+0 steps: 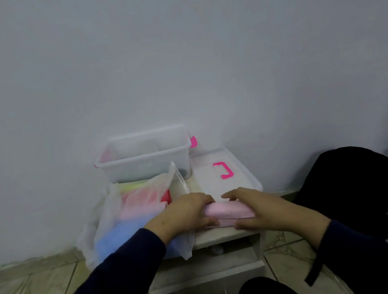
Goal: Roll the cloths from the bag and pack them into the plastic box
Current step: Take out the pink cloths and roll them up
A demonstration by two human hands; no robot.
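Observation:
A pink cloth [228,210] lies partly rolled on the near edge of a small white table [225,236]. My left hand [186,214] grips its left end and my right hand [260,207] presses on its right end, fingers curled over the roll. A translucent plastic bag [124,217] with pink, blue and yellow-green cloths inside sits at the table's left. The clear plastic box [143,159] with pink latches stands open at the back against the wall; a pale cloth shows faintly inside.
The box's clear lid [223,174] with a pink handle lies flat to the right of the box. A black backpack [354,187] rests on the tiled floor at right. My knees are below the table.

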